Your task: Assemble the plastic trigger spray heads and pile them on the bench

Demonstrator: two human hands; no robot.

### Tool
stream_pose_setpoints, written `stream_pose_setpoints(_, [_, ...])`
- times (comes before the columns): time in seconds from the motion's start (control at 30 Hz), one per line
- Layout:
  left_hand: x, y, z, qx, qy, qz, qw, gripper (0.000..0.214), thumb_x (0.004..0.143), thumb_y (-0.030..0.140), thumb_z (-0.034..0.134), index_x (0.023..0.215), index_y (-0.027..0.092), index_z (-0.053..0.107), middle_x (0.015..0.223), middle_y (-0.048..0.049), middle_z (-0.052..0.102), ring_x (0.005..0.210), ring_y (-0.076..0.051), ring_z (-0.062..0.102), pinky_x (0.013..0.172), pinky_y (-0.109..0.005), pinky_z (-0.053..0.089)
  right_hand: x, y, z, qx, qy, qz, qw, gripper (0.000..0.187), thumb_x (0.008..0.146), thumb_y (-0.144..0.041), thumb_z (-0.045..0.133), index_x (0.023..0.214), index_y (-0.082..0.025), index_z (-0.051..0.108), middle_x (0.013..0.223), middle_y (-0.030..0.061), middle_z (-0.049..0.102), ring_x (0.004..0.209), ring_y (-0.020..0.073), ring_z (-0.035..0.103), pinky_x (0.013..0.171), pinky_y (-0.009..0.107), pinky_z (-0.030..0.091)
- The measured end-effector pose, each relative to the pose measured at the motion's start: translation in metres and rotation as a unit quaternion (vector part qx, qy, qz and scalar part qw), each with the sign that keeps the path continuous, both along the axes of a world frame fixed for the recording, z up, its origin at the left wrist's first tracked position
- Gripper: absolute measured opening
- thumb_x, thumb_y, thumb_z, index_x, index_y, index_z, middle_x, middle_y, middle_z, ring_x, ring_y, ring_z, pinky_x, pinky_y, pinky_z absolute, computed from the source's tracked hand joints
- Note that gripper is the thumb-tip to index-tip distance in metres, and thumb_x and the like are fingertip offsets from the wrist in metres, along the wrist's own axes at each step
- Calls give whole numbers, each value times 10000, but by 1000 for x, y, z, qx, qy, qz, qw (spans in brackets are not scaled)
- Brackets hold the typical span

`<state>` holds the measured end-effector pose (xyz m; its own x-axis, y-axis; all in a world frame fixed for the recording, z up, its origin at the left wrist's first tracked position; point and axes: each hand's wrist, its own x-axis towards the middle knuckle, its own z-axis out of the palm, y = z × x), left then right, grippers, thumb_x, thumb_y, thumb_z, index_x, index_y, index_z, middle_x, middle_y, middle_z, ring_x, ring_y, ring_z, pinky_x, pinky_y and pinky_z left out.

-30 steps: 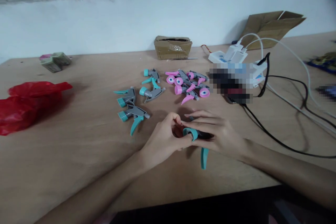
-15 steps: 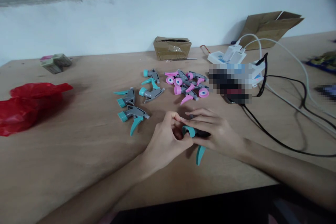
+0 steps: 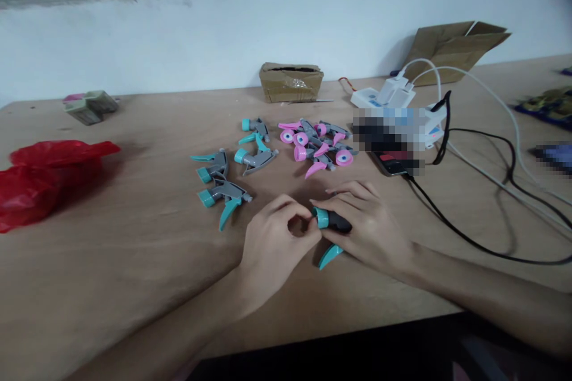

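Note:
My right hand (image 3: pixel 373 223) is wrapped round a trigger spray head with a teal collar (image 3: pixel 322 218), a dark body and a teal lever (image 3: pixel 330 256) that sticks out below the hand. The collar's mouth faces left. At that mouth my left hand (image 3: pixel 274 244) holds its thumb and index finger pinched; whether something small is between them is hidden. Several grey and teal trigger spray heads (image 3: pixel 226 190) lie loose to the left and beyond my hands. Behind the hands is a pile of grey and pink trigger spray heads (image 3: pixel 317 146), some with round inserts showing in their collars.
At far left lies a red plastic bag (image 3: pixel 49 178), with small blocks (image 3: pixel 92 107) behind it. A small cardboard box (image 3: pixel 291 83) and an open carton (image 3: pixel 447 53) stand by the wall. A phone (image 3: pixel 393 164), a power strip (image 3: pixel 369 97) and black cables (image 3: pixel 473 251) occupy the right.
The held spray head has turned a little in my right hand, its lever swinging left and up. My left hand's pinch has shifted slightly at the collar. The view has moved slightly.

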<state>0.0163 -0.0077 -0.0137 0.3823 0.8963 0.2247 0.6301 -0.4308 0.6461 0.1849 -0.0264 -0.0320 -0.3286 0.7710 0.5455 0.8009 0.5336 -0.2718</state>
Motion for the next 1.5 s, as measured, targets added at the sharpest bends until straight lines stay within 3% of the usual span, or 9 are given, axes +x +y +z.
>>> stream_pose_setpoints(0.17, [0, -4, -1, 62, 40, 3, 997, 91, 738, 174, 589, 659, 198, 626, 694, 17, 590, 631, -119, 540, 559, -243, 397, -2, -1, 1, -10, 2, -12, 1000, 198, 744, -211, 629, 939, -186, 647, 860, 23, 718, 909, 223, 591, 780, 370, 374])
stream_pose_setpoints(0.53, [0, -5, -1, 104, 22, -3, 994, 112, 711, 113, 601, 622, 170, 564, 713, 15, 574, 692, -129, 522, 620, -255, 411, -4, 3, 1, -35, 38, -3, 999, 214, 713, -190, 667, 926, -200, 644, 898, -21, 715, 955, 193, 591, 819, 342, 376])
stream_pose_setpoints(0.7, [-5, 2, -1, 98, 20, 15, 995, 102, 732, 134, 588, 637, 167, 567, 725, 9, 571, 696, -134, 529, 618, -260, 420, -2, 0, 3, -24, 11, -47, 999, 192, 731, -261, 672, 911, -199, 653, 865, 8, 714, 868, 217, 603, 789, 378, 394])
stream_pose_setpoints(0.8, [-13, 13, 3, 58, -32, 29, 997, 85, 741, 122, 574, 671, 167, 589, 754, 9, 570, 660, -113, 529, 606, -243, 432, 4, 2, 3, -24, 26, -64, 997, 263, 718, -381, 693, 899, -195, 649, 859, 35, 711, 856, 232, 606, 799, 399, 417])
stream_pose_setpoints(0.93, [-17, 21, 7, -75, -136, -57, 986, 109, 809, 175, 535, 730, 166, 609, 772, 4, 552, 646, -95, 526, 568, -214, 435, 9, 8, 3, -36, 84, 1, 996, 317, 706, -391, 708, 962, -223, 627, 931, 24, 708, 948, 217, 619, 926, 422, 399])
stream_pose_setpoints(1.03, [-16, 20, 7, -139, -150, -106, 973, 127, 830, 206, 528, 751, 160, 617, 799, -8, 548, 672, -102, 530, 553, -213, 425, 11, 12, 2, -63, 137, 51, 987, 352, 693, -371, 723, 1001, -241, 613, 983, 12, 702, 1024, 210, 612, 1012, 440, 359])
stream_pose_setpoints(1.2, [-15, 18, 6, -117, -126, -96, 980, 104, 825, 218, 553, 755, 168, 612, 785, 0, 563, 697, -110, 525, 603, -236, 406, 11, 13, 0, -104, 201, 95, 969, 411, 676, -339, 739, 1053, -242, 606, 1037, 26, 689, 1107, 225, 572, 1040, 460, 358])
stream_pose_setpoints(1.37, [-15, 18, 3, -83, -128, -78, 985, 62, 794, 193, 591, 735, 176, 594, 774, 14, 550, 674, -99, 515, 591, -230, 402, 7, 11, -1, -92, 195, 115, 970, 420, 655, -328, 757, 1043, -256, 614, 1028, 14, 693, 1097, 225, 580, 1070, 489, 309])
stream_pose_setpoints(1.5, [-14, 13, 2, -60, -156, -72, 983, 30, 791, 178, 593, 784, 181, 563, 846, 7, 528, 716, -99, 538, 595, -218, 444, 8, 11, 0, -97, 206, 114, 967, 409, 655, -326, 757, 1029, -239, 619, 1016, 28, 692, 1046, 214, 604, 1011, 459, 389])
